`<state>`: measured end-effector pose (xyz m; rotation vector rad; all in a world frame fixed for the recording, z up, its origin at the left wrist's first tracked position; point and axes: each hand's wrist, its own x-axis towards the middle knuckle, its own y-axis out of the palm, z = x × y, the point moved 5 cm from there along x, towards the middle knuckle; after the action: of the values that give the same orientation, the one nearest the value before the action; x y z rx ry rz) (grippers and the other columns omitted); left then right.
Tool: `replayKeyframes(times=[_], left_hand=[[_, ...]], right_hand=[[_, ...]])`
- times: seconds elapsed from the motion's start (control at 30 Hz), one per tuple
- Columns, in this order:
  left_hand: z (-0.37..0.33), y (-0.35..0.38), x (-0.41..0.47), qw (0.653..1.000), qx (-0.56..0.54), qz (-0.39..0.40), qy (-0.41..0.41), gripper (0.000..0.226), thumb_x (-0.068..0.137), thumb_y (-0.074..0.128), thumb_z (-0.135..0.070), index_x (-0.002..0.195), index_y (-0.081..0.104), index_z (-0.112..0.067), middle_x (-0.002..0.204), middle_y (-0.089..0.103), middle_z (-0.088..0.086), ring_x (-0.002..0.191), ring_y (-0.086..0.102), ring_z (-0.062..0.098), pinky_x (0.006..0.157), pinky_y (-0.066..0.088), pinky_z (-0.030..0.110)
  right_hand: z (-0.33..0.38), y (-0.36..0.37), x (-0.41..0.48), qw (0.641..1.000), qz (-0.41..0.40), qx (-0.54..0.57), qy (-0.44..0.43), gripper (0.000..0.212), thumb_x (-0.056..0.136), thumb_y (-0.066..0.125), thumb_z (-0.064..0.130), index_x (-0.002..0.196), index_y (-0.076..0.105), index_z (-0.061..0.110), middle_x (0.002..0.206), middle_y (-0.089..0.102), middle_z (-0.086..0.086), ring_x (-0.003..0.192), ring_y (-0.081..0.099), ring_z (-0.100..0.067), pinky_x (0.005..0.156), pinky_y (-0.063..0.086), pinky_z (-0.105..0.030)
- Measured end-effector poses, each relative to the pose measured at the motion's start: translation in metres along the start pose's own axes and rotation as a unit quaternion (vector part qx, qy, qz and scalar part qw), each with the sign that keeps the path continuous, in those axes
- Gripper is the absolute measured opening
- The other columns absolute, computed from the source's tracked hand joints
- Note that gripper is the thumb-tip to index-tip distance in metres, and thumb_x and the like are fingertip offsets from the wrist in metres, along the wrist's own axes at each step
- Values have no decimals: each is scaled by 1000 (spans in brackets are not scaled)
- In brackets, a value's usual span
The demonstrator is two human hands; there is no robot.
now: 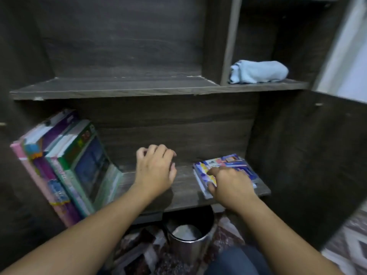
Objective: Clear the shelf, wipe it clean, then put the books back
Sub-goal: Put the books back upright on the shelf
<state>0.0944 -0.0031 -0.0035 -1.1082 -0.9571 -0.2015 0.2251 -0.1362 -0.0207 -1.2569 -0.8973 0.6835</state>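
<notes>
On woodgrain shelf (pixel 184 187), glossy books (pixel 79 161) (leaning)

A metal bin (pixel 188 238) stands on patterned rug (pixel 351 243).

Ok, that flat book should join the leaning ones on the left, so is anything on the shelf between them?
Only the left hand, over the shelf board between the flat book and the leaning books. The right hand touches the flat book.

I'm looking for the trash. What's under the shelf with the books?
A shiny metal bin stands on the patterned rug below the shelf, with something pale inside. The shelf covers the bin's back rim.
</notes>
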Motion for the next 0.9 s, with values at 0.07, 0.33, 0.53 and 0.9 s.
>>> replayKeyframes(times=[0.07, 0.33, 0.53, 0.9], left_hand=[[-42, 6, 8, 998, -42, 26, 42, 22, 72, 58, -35, 90, 65, -24, 87, 58, -3, 84, 54, 24, 76, 33, 38], [-211, 15, 16, 962, -155, 136, 177, 22, 70, 56, -36, 83, 66, -21, 85, 61, -2, 84, 59, 25, 74, 38, 39], [-307, 21, -22, 897, -233, 239, 288, 22, 87, 57, -38, 107, 60, -30, 103, 57, -9, 102, 51, 15, 88, 34, 36], [-427, 63, -90, 824, -238, 343, 382, 22, 88, 54, -33, 110, 54, -25, 108, 52, -6, 105, 48, 18, 86, 34, 33]], right_hand=[[-30, -7, -22, 1000, -7, -9, 23, 38, 92, 49, 42, 127, 55, 28, 124, 60, -1, 113, 57, -24, 88, 43, -32], [-158, -15, -140, 987, 18, -33, 158, 37, 94, 47, 44, 128, 53, 30, 120, 59, 1, 111, 57, -22, 87, 45, -32], [-225, 15, -231, 967, 64, -11, 248, 36, 95, 48, 42, 129, 54, 30, 121, 61, 3, 105, 60, -19, 80, 49, -30], [-292, 95, -325, 936, 151, 44, 316, 37, 96, 51, 32, 132, 54, 23, 128, 57, -3, 113, 55, -23, 85, 46, -33]])
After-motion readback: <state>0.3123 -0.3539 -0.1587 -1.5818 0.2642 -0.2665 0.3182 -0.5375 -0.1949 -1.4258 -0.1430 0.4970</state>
